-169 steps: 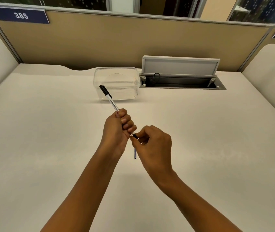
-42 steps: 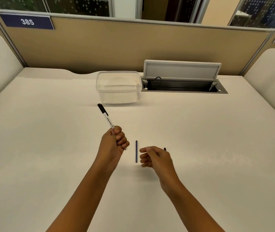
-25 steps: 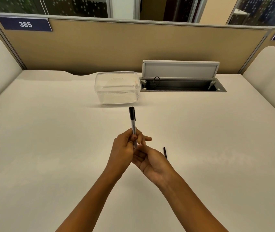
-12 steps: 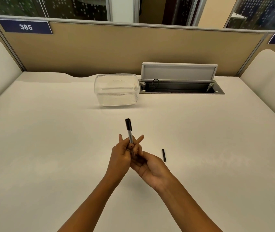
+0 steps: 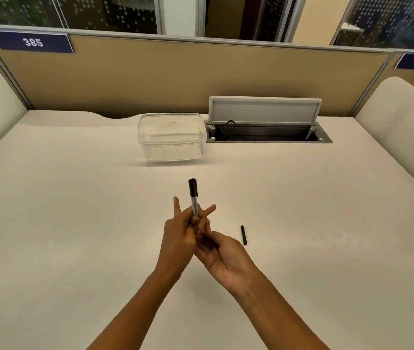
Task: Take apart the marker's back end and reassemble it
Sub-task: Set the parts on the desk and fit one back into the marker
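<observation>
My left hand (image 5: 177, 236) pinches a white marker (image 5: 194, 200) low on its barrel and holds it upright, black cap on top, with two fingers sticking out straight. My right hand (image 5: 225, 256) lies palm up just below it. Its fingertips are gathered at the marker's lower end, partly hidden behind my left hand. The thin blue ink rod is out of sight between the two hands. A small black end plug (image 5: 244, 234) lies on the white table (image 5: 74, 223) just right of my right hand.
A clear plastic box (image 5: 172, 136) stands at the back centre. Right of it is a cable tray (image 5: 266, 133) sunk into the table with its grey lid raised. Tan partition walls close off the back, and padded panels stand at both sides.
My right hand picked the blue rod off the table and brought it under the marker. My left hand turned the marker upright. Over the last half second both hands barely moved.
</observation>
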